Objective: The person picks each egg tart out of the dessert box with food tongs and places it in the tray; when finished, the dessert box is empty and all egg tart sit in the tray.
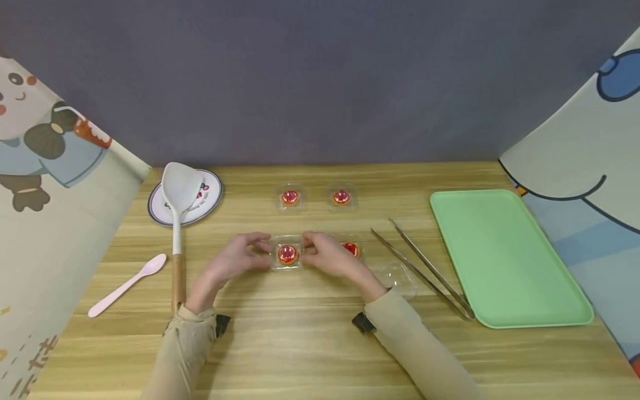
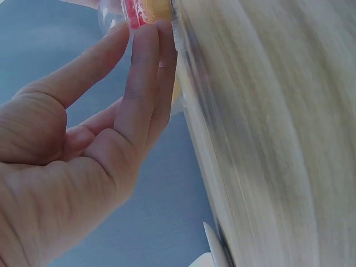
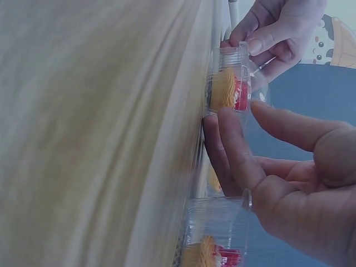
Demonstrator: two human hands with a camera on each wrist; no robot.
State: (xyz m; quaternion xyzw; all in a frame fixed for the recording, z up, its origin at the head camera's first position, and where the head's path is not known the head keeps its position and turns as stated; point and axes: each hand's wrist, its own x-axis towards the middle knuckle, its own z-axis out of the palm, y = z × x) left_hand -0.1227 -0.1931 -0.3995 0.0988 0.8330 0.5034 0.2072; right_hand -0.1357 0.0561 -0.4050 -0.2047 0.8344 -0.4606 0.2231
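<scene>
A clear plastic box (image 1: 287,266) with a red-topped tart (image 1: 288,254) inside sits between both hands at the middle of the table. Its clear domed lid (image 3: 259,83) shows over the tart in the right wrist view. My left hand (image 1: 239,257) holds the box's left edge, thumb at the lid rim and fingers lower on the side. On the opposite edge, my right hand (image 1: 330,255) has its thumb by the lid and its fingertips against the box side. A second tart (image 1: 351,249) in a clear box is partly hidden behind the right hand.
A clear lid (image 1: 397,278) lies beside metal tongs (image 1: 425,266) and a green tray (image 1: 515,261). Two boxed tarts (image 1: 289,198) stand farther back. Leftward are a white spatula (image 1: 181,186) resting over a patterned plate (image 1: 212,194), and a pink spoon (image 1: 127,285).
</scene>
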